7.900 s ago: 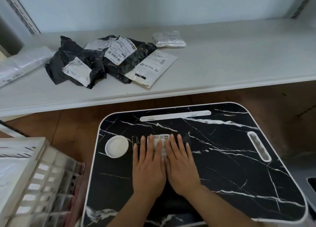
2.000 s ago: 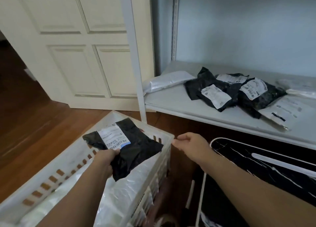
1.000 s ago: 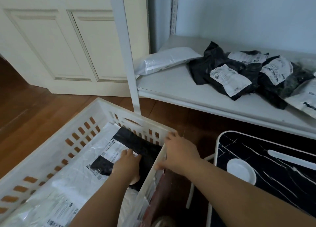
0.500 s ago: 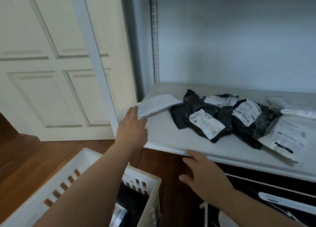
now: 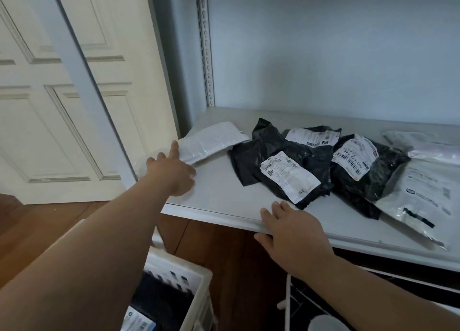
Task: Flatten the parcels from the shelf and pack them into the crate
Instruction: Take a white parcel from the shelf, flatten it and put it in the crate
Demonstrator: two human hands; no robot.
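Since half a second ago the left hand (image 5: 171,171) has slid forward along the shelf (image 5: 224,198); its fingers are now spread, index tip touching the near corner of the white parcel (image 5: 211,141), nothing gripped. A second ago that hand was down in the crate (image 5: 191,283) pressing a black parcel flat. The right hand (image 5: 291,233) is in about the same spot as before: open, palm down, fingers resting on the shelf's front edge, holding nothing.

Positions relative to the hands:
- White parcel: just ahead and right of the left hand, lying flat at the shelf's left end, by the slotted upright (image 5: 205,44).
- Black parcels (image 5: 281,161): heap of labelled bags directly ahead of the right hand, well right of the left hand. The nearest one ends just beyond the right fingertips; can't tell if they touch.
- Clear bags (image 5: 420,193): far right of the right hand, overlapping the black heap.
- Crate: below the left forearm, on the floor. Dark bag and a label corner visible inside.
- Door (image 5: 49,94): left of the left hand, behind the shelf's front post.
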